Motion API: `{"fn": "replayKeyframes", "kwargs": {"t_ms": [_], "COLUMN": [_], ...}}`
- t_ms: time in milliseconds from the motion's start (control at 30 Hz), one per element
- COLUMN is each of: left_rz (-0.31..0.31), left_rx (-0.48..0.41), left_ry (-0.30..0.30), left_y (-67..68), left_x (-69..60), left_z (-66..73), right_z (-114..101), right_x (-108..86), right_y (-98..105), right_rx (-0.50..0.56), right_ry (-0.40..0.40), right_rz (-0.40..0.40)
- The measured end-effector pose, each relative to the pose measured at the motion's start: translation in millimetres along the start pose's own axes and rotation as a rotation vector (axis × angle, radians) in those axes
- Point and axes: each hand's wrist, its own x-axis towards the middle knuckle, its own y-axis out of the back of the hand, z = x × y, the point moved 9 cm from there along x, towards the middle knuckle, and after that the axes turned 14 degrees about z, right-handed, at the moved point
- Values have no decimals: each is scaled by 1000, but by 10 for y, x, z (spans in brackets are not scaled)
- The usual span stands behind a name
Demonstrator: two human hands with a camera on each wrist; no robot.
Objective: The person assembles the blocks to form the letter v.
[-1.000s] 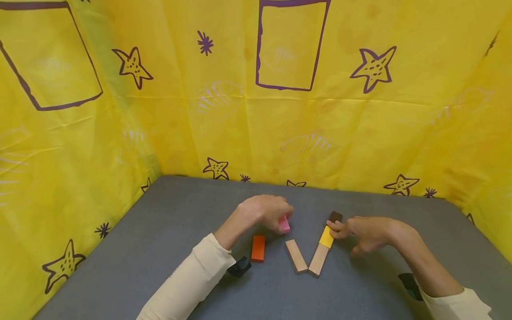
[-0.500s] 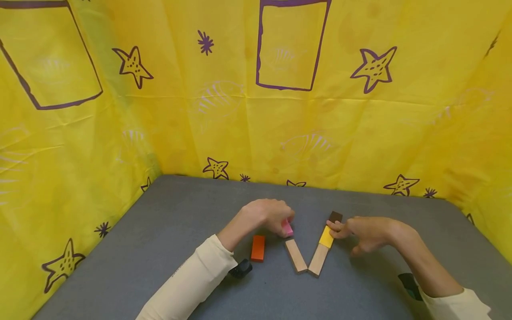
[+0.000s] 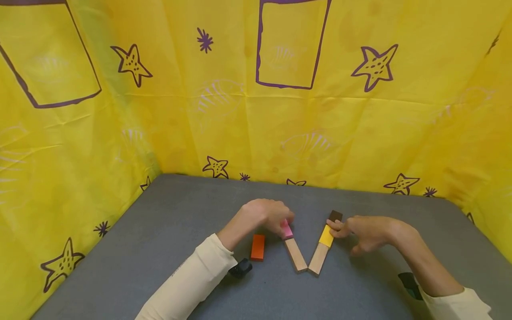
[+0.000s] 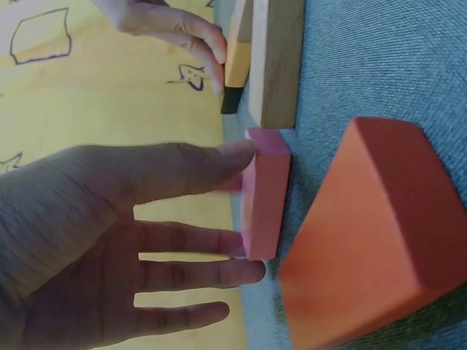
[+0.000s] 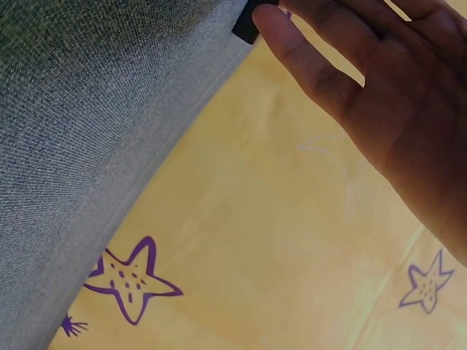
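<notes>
My left hand pinches a pink wooden block between thumb and fingers. That block lies flat on the table, end to end with a plain wooden block. A second plain block meets the first at a near corner, forming a V. Beyond it, in line, come a yellow block and a dark brown block. My right hand rests extended fingertips where yellow and brown meet, its thumb held apart. In the left wrist view the thumb presses the pink block and the lower fingers extend straight.
An orange block lies left of the V, under the left forearm's side. The grey table is bordered by yellow cloth printed with stars and fish. A dark wrist device hangs under the left wrist.
My left hand has moved the pink block slightly nearer and lowered it against the far end of the left plain block. The right hand has stayed put.
</notes>
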Motion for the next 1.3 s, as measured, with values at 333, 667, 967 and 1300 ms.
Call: {"fn": "replayKeyframes", "kwargs": {"t_ms": [333, 667, 967, 1300], "left_rz": [-49, -44, -49, -63], "left_rx": [3, 8, 12, -11], "left_ry": [-22, -46, -50, -47], "left_y": [-26, -14, -23, -31], "left_x": [-18, -13, -9, -9], "left_z": [0, 29, 42, 43], "right_z": [0, -11, -2, 5], "right_x": [3, 4, 3, 5], "right_y": [2, 11, 8, -11], "right_rx": [9, 10, 9, 22], "right_ry": [-6, -6, 0, -28], "right_rz": [4, 7, 9, -2]}}
